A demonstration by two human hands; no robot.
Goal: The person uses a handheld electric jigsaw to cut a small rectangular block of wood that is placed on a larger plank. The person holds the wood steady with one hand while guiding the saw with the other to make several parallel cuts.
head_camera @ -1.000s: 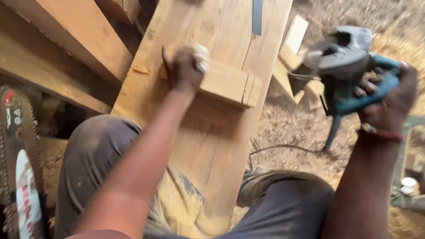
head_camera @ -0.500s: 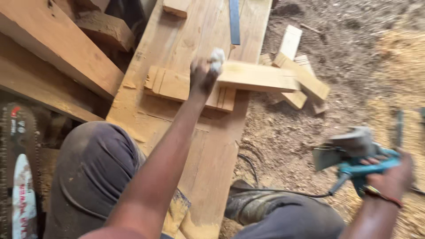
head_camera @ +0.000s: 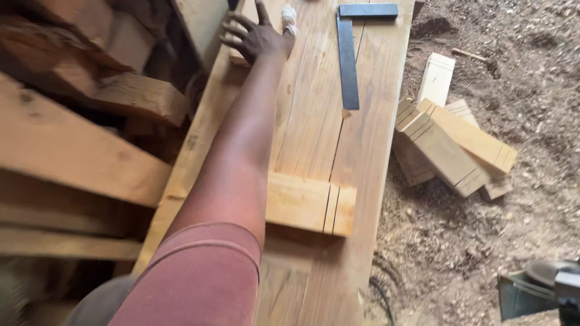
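Wooden plank [head_camera: 314, 121] runs long, away from me. My left hand [head_camera: 257, 36] is stretched far up it with fingers spread wide, holding nothing, resting on a small block [head_camera: 241, 57] at the plank's left edge. The steel square [head_camera: 349, 54] lies just right of that hand. My right hand is out of sight.

Pale tan plank [head_camera: 314, 115]; dark grey steel square [head_camera: 349, 54]; dusty-pink sleeve [head_camera: 199, 278]
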